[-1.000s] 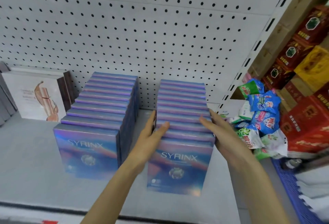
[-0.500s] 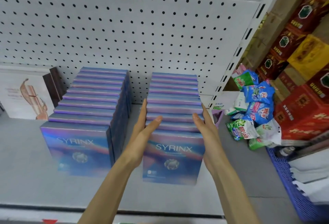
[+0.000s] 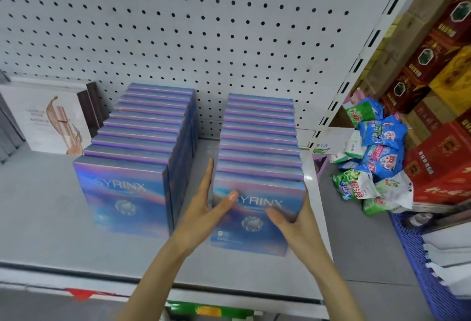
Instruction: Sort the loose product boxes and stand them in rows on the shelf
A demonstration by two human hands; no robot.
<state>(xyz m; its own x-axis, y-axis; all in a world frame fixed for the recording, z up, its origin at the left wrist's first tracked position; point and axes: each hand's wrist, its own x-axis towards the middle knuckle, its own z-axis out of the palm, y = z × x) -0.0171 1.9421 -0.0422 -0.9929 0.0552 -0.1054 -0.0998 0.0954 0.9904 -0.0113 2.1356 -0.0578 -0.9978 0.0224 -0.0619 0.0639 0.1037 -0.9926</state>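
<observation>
Evidently you were squaring the row of blue SYRINX boxes that stood upright between your 2 hands, running front to back on the shelf. Your left hand lay flat against the row's side, fingers straight and pointing toward the pegboard. Its thumb stretched across the face of the front box, so that hand was open and pressing, not gripping. Your right hand met the opposite edge of the same box, thumb laid on the printed face. Its fingers ran out of sight behind the box corner, so whether they were straight or curled could not be told. Bracing the row from both sides looked meant to true its edges and stop the thin boxes fanning or tipping. Both forearms came up from below, converging on the box. A second row of the same boxes stood just outside your left hand, with a gap between. Beyond your right hand, well apart, loose packets were heaped. By my reading, the sorting was nearly done.
</observation>
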